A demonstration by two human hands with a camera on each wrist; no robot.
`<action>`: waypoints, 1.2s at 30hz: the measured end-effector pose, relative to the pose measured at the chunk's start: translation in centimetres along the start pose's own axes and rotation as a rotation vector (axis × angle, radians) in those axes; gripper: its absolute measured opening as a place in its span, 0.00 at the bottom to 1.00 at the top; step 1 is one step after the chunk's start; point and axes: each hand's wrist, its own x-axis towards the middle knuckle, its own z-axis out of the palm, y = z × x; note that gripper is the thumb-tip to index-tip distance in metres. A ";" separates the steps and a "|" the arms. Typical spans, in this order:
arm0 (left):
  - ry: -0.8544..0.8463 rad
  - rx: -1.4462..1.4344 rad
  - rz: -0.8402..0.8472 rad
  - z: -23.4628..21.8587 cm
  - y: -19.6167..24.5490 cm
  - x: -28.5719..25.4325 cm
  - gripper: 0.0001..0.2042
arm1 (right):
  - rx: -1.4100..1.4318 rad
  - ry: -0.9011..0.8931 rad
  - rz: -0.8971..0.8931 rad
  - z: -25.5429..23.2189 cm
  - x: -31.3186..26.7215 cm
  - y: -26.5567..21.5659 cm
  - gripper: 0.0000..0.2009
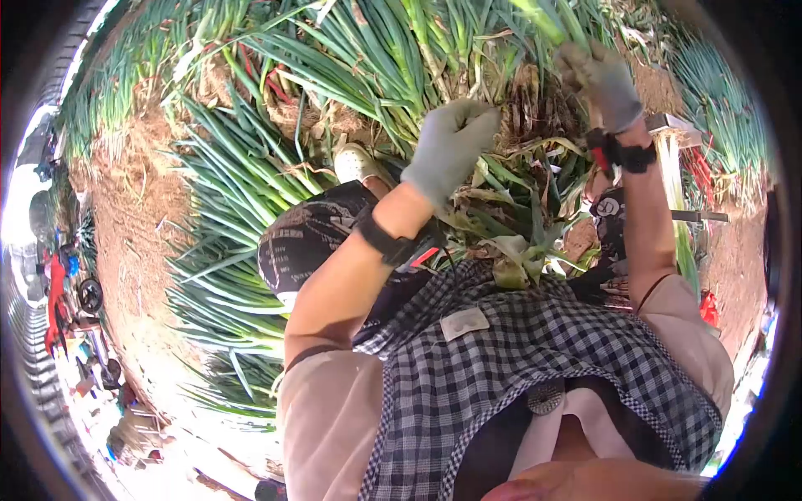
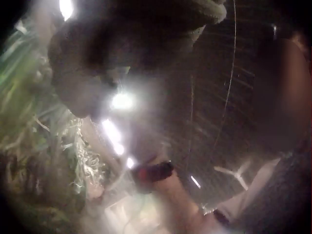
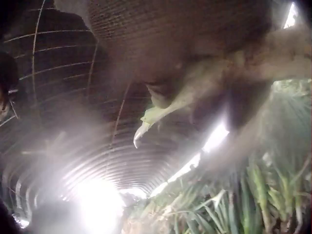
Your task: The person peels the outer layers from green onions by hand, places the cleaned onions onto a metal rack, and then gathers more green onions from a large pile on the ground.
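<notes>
My right hand (image 1: pixel 603 87), in a pale grey glove, grips a green onion (image 1: pixel 545 20) near the top of the head view. In the right wrist view a pale green strip of onion (image 3: pixel 168 106) hangs beside the dark, shadowed glove (image 3: pixel 180 39). To the left and a little lower, my gloved left hand (image 1: pixel 451 149) has its fingers curled, with thumb and forefinger close together. Nothing is visible in it, and it stands apart from the right hand. The left wrist view shows this glove (image 2: pixel 112 53) dark and blurred, its fingertips unclear.
Piles of green onions (image 1: pixel 225 217) lie on the left and ahead. Loose leaves (image 1: pixel 510 209) lie between the legs. Brown soil (image 1: pixel 129 225) shows at the left. A small stand (image 1: pixel 675 129) is at the right. A ribbed, curved roof (image 3: pixel 109 151) arches above.
</notes>
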 end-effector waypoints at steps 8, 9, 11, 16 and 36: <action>0.486 0.070 0.148 1.0 0.0 0.1 0.13 | -0.202 -0.130 -0.142 9.8 -8.7 -2.8 0.15; 0.479 0.025 0.183 1.0 0.5 -0.9 0.12 | -0.177 -0.279 -0.008 10.1 -8.6 -1.9 0.17; 0.421 -0.109 0.119 0.7 0.0 -2.4 0.10 | -0.061 -0.303 0.013 10.7 -8.2 0.5 0.20; 0.347 -0.281 0.038 0.6 -1.3 -3.1 0.09 | 0.348 -0.368 0.168 10.7 -9.2 -0.2 0.23; 0.203 -0.155 0.177 1.0 -3.5 -3.0 0.16 | -0.070 0.002 0.286 13.0 -10.4 5.6 0.14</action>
